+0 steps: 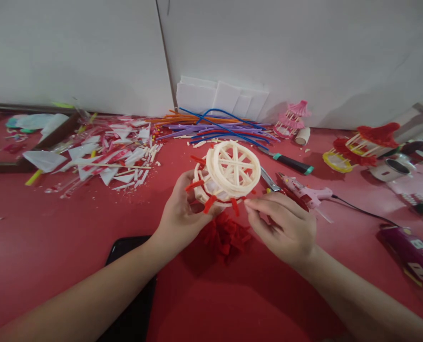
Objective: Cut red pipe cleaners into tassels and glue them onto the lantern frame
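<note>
My left hand point(181, 204) is closed around the side of a cream-coloured round craft model point(216, 166), which is tilted so its spoked, wheel-like ring faces up. Short red pipe-cleaner pieces point(210, 204) stick out around its lower rim. At the right of that rim, my right hand point(286, 225) pinches with thumb and forefinger, and a small red pipe-cleaner piece shows at the fingertips. Below the model, a pile of cut red pipe-cleaner pieces point(227, 237) lies on the red table, partly in shadow.
Right of the model lie scissors point(270, 180), a cutter knife point(293, 164), a pink glue gun point(304, 190) and a purple power strip point(409, 254). Pipe cleaners point(211, 128) and plastic scraps point(108, 147) spread behind. A black phone-like slab point(131, 304) is under my left forearm.
</note>
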`<move>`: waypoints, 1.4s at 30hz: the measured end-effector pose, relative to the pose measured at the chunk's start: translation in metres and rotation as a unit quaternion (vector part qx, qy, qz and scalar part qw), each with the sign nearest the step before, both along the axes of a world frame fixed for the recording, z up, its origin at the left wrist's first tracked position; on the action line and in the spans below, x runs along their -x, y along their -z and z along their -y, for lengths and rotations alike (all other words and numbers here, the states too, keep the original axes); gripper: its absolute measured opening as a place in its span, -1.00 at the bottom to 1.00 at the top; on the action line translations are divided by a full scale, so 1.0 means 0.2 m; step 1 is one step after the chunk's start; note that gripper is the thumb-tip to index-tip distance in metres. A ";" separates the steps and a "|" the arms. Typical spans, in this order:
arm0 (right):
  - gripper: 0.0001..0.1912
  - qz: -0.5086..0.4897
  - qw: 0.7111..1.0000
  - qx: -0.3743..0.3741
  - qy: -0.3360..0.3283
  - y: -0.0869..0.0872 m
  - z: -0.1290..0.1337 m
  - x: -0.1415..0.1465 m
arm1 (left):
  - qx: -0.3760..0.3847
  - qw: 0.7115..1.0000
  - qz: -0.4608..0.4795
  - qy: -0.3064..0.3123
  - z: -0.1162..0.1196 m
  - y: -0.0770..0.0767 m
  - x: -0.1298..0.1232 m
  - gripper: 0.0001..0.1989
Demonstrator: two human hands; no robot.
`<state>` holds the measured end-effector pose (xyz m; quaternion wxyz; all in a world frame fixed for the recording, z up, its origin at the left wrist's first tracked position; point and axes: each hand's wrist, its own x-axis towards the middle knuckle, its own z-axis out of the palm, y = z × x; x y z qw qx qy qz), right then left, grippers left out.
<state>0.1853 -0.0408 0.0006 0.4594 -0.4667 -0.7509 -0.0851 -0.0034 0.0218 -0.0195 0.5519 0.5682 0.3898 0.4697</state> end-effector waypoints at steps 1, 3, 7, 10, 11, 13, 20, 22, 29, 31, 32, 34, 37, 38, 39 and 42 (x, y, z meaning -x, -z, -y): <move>-0.77 0.003 1.000 0.002 -0.006 0.00 0.00 0.00 | 0.002 1.000 -0.002 -0.004 0.00 0.00 0.00 -0.41; -0.77 0.003 1.000 0.005 -0.018 0.00 0.00 -0.01 | -0.002 1.000 -0.006 -0.009 0.00 0.00 0.00 -0.42; -0.76 0.001 0.999 0.022 -0.036 0.00 0.00 -0.01 | -0.008 1.000 -0.017 -0.006 -0.01 0.01 0.01 -0.44; -0.77 0.005 0.998 0.031 -0.049 0.00 -0.01 -0.01 | -0.007 1.000 -0.011 -0.005 -0.01 0.01 0.01 -0.40; -0.77 0.006 0.998 0.032 -0.052 0.00 -0.01 -0.01 | -0.006 1.000 -0.006 -0.002 -0.01 0.01 0.01 -0.40; -0.77 0.008 0.998 0.034 -0.057 0.00 -0.01 -0.02 | 0.000 1.000 0.000 0.003 -0.01 0.01 0.01 -0.40; -0.68 -0.004 0.998 -0.036 -0.056 0.01 -0.01 -0.08 | 0.062 0.997 0.032 -0.018 0.00 -0.03 0.01 -0.39; -0.72 -0.007 0.999 -0.022 -0.029 0.02 -0.02 -0.10 | 0.084 0.995 0.045 -0.027 0.00 -0.04 0.01 -0.38; -0.71 0.030 0.999 -0.014 0.026 0.01 -0.02 -0.11 | 0.071 0.996 0.057 -0.016 0.01 -0.04 0.00 -0.46; -0.69 0.059 0.997 -0.050 0.024 0.00 -0.01 -0.10 | 0.058 0.997 0.046 -0.004 0.01 -0.05 0.00 -0.47; -0.70 0.070 0.995 -0.063 0.026 0.00 -0.01 -0.09 | 0.053 0.998 0.039 0.001 0.01 -0.05 0.00 -0.46; -0.72 0.088 0.993 -0.074 0.022 -0.01 0.00 -0.08 | 0.046 0.998 0.030 0.006 0.01 -0.05 0.00 -0.44; -0.75 0.101 0.992 -0.080 0.010 -0.03 0.01 -0.06 | 0.042 0.999 0.025 0.009 0.00 -0.04 0.00 -0.45; -0.77 0.100 0.992 -0.082 0.009 -0.03 0.01 -0.06 | 0.041 0.999 0.024 0.010 0.01 -0.04 0.00 -0.46; -0.79 0.098 0.992 -0.085 0.008 -0.04 0.00 -0.05 | 0.042 0.999 0.023 0.012 0.01 -0.04 0.00 -0.46; -0.82 0.096 0.991 -0.097 0.006 -0.06 0.00 -0.04 | 0.042 0.999 0.020 0.016 0.01 -0.04 0.00 -0.45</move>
